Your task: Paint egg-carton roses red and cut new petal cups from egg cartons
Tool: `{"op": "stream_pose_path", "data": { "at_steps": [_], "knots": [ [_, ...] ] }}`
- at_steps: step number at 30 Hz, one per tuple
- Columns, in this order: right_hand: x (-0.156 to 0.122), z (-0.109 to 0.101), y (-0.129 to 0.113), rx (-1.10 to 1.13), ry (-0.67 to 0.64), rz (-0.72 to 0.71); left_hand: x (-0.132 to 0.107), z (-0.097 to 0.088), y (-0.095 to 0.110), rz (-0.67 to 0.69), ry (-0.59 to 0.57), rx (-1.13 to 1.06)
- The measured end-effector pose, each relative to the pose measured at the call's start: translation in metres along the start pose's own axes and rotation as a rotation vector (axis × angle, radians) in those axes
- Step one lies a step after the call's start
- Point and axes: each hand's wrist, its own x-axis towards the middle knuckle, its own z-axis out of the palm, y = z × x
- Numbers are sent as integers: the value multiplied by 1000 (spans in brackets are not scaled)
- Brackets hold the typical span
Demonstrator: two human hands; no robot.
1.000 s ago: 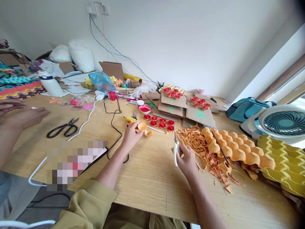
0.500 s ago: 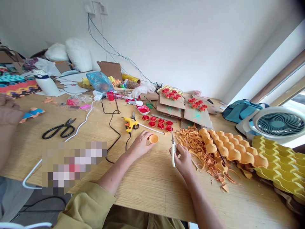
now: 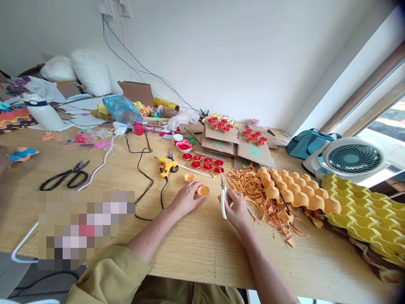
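Between the fingers of my left hand is a small orange egg-carton cup, its round opening facing me. My right hand is closed round the white handles of a pair of scissors, blades pointing up and away. Just beyond my left hand an orange cut cup piece lies on the table. Several red paper roses sit in two rows past the scissors' tips. A heap of orange carton scraps spreads to the right of my right hand.
An orange egg carton and yellow egg trays stand at right, near a fan. A yellow glue gun, a bowl of red paint and black scissors lie left of centre. Another person's hand shows at far left.
The view has swung slightly right. My left hand has drawn back from the glue gun, and the orange cup piece behind it now shows. Both hands keep their hold.
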Motion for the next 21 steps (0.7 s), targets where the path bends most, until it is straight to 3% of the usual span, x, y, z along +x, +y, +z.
{"op": "stream_pose_path", "data": {
  "at_steps": [4, 13, 21],
  "knots": [
    [2, -3, 4, -41, -47, 1, -2, 0, 3, -37, -21, 54],
    [5, -15, 8, -91, -65, 48, 2, -17, 3, -122, 49, 28],
    [3, -13, 3, -46, -95, 66, -1, -2, 14, 19, -27, 63]
  ]
}}
